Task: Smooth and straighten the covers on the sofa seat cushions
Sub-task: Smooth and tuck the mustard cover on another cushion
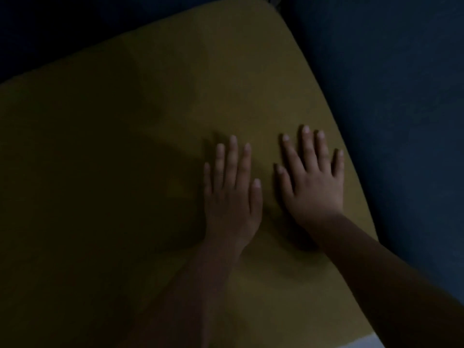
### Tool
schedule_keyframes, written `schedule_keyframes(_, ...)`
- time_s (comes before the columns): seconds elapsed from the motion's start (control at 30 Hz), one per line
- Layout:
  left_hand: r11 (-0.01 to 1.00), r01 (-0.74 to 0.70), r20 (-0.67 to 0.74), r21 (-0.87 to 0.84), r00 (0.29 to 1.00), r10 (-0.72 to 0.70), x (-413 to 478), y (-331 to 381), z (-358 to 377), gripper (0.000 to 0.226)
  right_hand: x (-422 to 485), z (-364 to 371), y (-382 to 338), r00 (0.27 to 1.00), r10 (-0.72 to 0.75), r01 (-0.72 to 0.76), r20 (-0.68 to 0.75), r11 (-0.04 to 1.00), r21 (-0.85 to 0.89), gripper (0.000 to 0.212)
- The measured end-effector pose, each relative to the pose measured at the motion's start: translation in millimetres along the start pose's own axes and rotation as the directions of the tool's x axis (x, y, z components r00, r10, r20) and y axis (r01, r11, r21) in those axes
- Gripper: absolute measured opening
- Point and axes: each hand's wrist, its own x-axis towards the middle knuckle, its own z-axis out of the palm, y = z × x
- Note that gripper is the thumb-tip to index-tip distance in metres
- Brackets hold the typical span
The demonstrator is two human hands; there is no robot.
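1. Mustard-yellow cover point(150, 116) stretches over a seat cushion point(251, 54) that fills most of the view, ending in a rounded corner at the top right.
2. Dark blue sofa upholstery point(401, 96) borders the cushion along its right side and along its far edge at the top.
3. The left hand point(231, 199) lies palm down on the cover, a little right of the cushion's middle, its bare forearm point(200, 285) coming up from the bottom edge.
4. Its fingers point(233, 156) are straight and released, slightly spread, flat on the fabric and grasping nothing.
5. The right hand point(316, 189) lies palm down just beside the left, a strip of yellow between them, near the cushion's right edge.
6. Its fingers point(307, 146) are likewise straight, fanned out and released, resting flat on the cover; the little finger point(339, 163) reaches almost to the blue.
7. The fabric around both hands looks flat and even, though the light is dim and a broad shadow point(100, 197) darkens the left half, so fine creases there cannot be made out.
8. A small pale patch point(375, 342) shows at the bottom, just past the cushion's near corner; what it is cannot be told.
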Motion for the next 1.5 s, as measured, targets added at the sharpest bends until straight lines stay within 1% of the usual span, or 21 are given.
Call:
schedule_keyframes(0.07, 0.997, -0.009, 0.071, 0.079, 0.998, 0.003, 8, 8, 11, 0.061, 2, 4, 7, 0.999, -0.02, 0.02, 0.027, 1.0, -0.007, 0.06)
schedule_keyframes(0.17, 0.994, -0.002, 0.076, 0.108, 0.997, -0.006, 8, 7, 17, 0.061, 2, 4, 6, 0.999, -0.038, 0.038, 0.036, 0.999, 0.008, 0.059)
schedule_keyframes(0.27, 0.994, -0.01, 0.072, 0.107, 0.997, 0.002, 11, 7, 14, 0.06, 2, -3, 9, 0.998, -0.05, 0.047, 0.037, 0.997, 0.064, 0.059)
schedule_keyframes(0.33, 0.997, -0.006, 0.055, 0.075, 0.998, 0.002, 17, 17, 7, 0.06, 4, -16, 13, 0.998, -0.047, 0.053, -0.05, 0.991, 0.125, 0.057)
schedule_keyframes(0.43, 0.997, -0.079, -0.055, -0.022, 0.995, 0.077, 30, 50, -13, 0.057, 6, -41, 24, 0.961, -0.001, 0.057, -0.276, 0.979, 0.197, 0.057)
schedule_keyframes(0.47, 0.993, -0.111, -0.095, -0.047, 0.99, 0.107, 35, 61, -16, 0.056, 7, -45, 29, 0.946, 0.024, 0.052, -0.323, 0.973, 0.225, 0.058)
schedule_keyframes(0.5, 0.988, -0.145, -0.113, -0.056, 0.984, 0.138, 38, 71, -14, 0.056, 8, -44, 35, 0.942, 0.048, 0.038, -0.333, 0.968, 0.247, 0.058)
schedule_keyframes(0.53, 0.984, -0.169, -0.098, -0.055, 0.982, 0.163, 40, 78, -7, 0.055, 9, -39, 41, 0.953, 0.061, 0.017, -0.297, 0.967, 0.255, 0.057)
schedule_keyframes(0.57, 0.983, -0.179, -0.054, -0.042, 0.983, 0.176, 42, 81, 1, 0.055, 9, -31, 46, 0.974, 0.067, -0.011, -0.217, 0.968, 0.251, 0.057)
schedule_keyframes(0.63, 0.988, -0.156, 0.047, 0.013, 0.987, 0.155, 43, 80, 19, 0.055, 9, -12, 53, 0.996, 0.092, -0.089, 0.001, 0.961, 0.26, 0.055)
schedule_keyframes(0.67, 0.989, -0.14, 0.077, 0.037, 0.988, 0.137, 42, 77, 25, 0.055, 9, -4, 56, 0.992, 0.109, -0.124, 0.069, 0.952, 0.279, 0.054)
schedule_keyframes(0.7, 0.99, -0.132, 0.086, 0.049, 0.988, 0.128, 41, 76, 28, 0.055, 9, 1, 57, 0.989, 0.121, -0.142, 0.088, 0.943, 0.3, 0.054)
schedule_keyframes(0.77, 0.989, -0.141, 0.069, 0.045, 0.988, 0.138, 42, 76, 27, 0.055, 9, 0, 57, 0.992, 0.114, -0.126, 0.059, 0.941, 0.315, 0.054)
schedule_keyframes(0.97, 0.99, -0.138, 0.065, 0.027, 0.989, 0.136, 39, 76, 26, 0.054, 7, -3, 54, 0.992, 0.119, -0.129, 0.05, 0.942, 0.309, 0.055)
schedule_keyframes(1.07, 0.987, -0.158, 0.079, 0.028, 0.985, 0.156, 27, 74, 25, 0.055, 0, 0, 50, 0.992, 0.121, -0.127, 0.037, 0.954, 0.272, 0.054)
schedule_keyframes(1.2, 0.983, -0.182, 0.093, 0.003, 0.979, 0.181, -6, 65, 24, 0.055, -24, 3, 43, 0.993, 0.104, -0.113, 0.056, 0.976, 0.186, 0.054)
schedule_keyframes(1.27, 0.977, -0.212, 0.087, -0.018, 0.973, 0.213, -21, 60, 18, 0.055, -40, -1, 39, 0.998, 0.063, -0.059, -0.012, 0.979, 0.193, 0.056)
schedule_keyframes(1.33, 0.971, -0.231, 0.05, -0.059, 0.971, 0.234, -34, 59, 5, 0.055, -61, -9, 35, 0.987, 0.068, -0.027, -0.148, 0.965, 0.262, 0.058)
schedule_keyframes(1.4, 0.975, -0.211, -0.004, -0.069, 0.977, 0.211, -51, 62, -11, 0.057, -85, -19, 33, 0.948, 0.12, -0.02, -0.295, 0.946, 0.323, 0.059)
schedule_keyframes(1.5, 0.979, -0.197, -0.083, -0.057, 0.978, 0.192, -78, 72, -30, 0.058, -118, -27, 33, 0.894, 0.148, 0.002, -0.424, 0.942, 0.334, 0.058)
